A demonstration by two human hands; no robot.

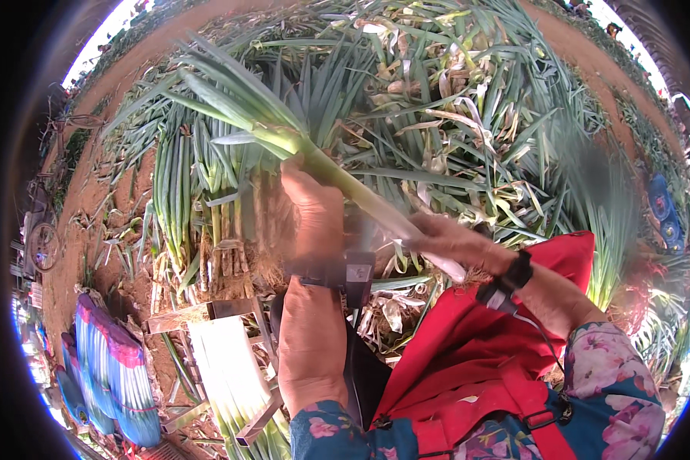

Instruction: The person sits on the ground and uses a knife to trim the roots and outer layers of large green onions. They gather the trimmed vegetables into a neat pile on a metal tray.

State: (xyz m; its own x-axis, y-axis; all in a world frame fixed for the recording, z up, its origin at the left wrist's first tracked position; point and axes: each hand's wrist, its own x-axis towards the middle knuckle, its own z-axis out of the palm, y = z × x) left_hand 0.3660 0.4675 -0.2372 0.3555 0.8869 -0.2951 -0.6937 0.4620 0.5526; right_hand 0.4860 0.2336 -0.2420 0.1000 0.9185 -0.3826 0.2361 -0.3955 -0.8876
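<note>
The person holds one long green onion [337, 180] slanting across the middle of the view, with its green leaves fanned out up and to the left and its white stalk pointing down to the right. The left hand [310, 203] is closed around the stalk just under the place where the leaves split, so the heavy leafy top does not flop over. The right hand [448, 241] is closed around the white end near the little roots, so the onion stays stretched out and steady between both hands. Holding it up like this keeps it clear of the big heap of onions [437, 115] lying on the ground behind it. More onions lie side by side in a neat row [184, 184] to the left, with their root ends all pointing the same way. Lower down, a wooden rack [222, 368] holds a tidy bunch of pale stalks. A red apron [468, 345] covers the person's lap, most likely to keep dirt off the flowery sleeves [621, 391]. Blue bundles [107, 368] sit at the far lower left.
</note>
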